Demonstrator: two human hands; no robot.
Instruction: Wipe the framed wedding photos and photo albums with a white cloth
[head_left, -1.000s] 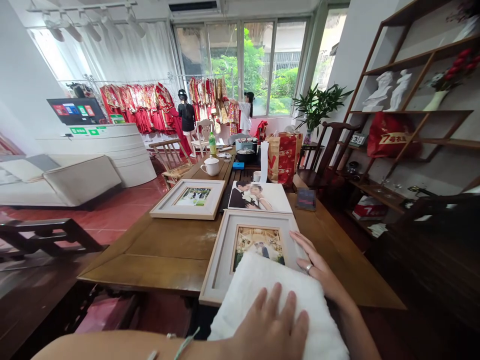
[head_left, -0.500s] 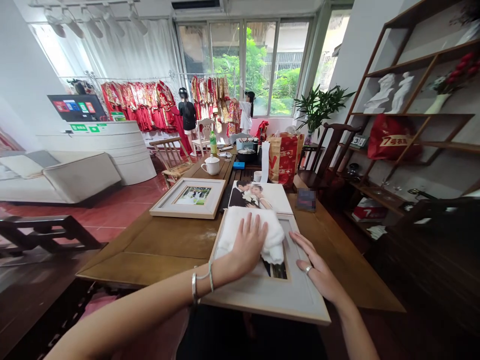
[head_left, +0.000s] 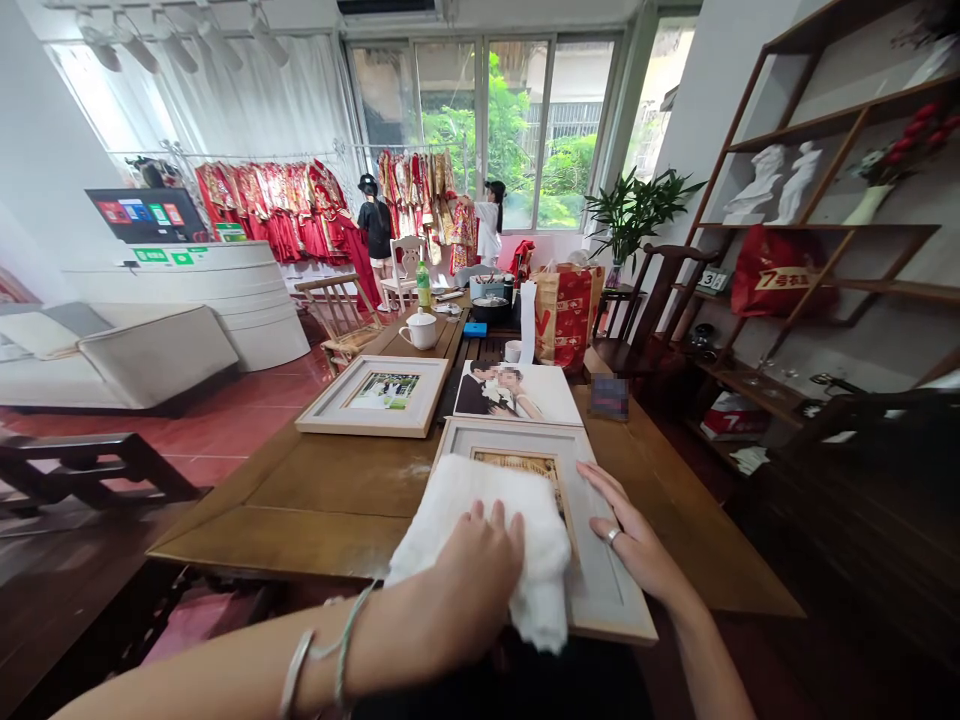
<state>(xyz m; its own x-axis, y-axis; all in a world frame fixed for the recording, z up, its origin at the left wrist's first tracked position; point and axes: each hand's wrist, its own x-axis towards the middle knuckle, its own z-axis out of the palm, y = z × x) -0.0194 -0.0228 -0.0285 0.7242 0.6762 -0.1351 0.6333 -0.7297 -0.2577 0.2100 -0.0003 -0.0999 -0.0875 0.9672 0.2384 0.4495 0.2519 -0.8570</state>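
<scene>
A folded white cloth (head_left: 472, 500) covers the lower left part of a light wooden picture frame (head_left: 611, 605) at the table's near edge. My left hand (head_left: 476, 580) grips the cloth from above with bent fingers, pressing it on the frame. On the frame's right border rests my right hand (head_left: 630, 530), its fingers stretched out and thumb apart. Part of the framed picture (head_left: 517, 462) shows above the cloth. Just beyond lies an unframed photo print (head_left: 555, 390) of a couple. A second picture frame (head_left: 330, 415) lies to the left.
The wooden table (head_left: 300, 500) also bears a white lidded mug (head_left: 421, 328), a small blue box (head_left: 475, 329), a green-capped bottle (head_left: 424, 285) and a red paper bag (head_left: 566, 320). Two people stand by racks of red garments (head_left: 277, 210). A shelf unit (head_left: 825, 235) stands at right.
My left hand has drawn the cloth down the frame towards me, and its fingers have bent more. The picture's upper part is uncovered. My right hand has stayed on the frame's border.
</scene>
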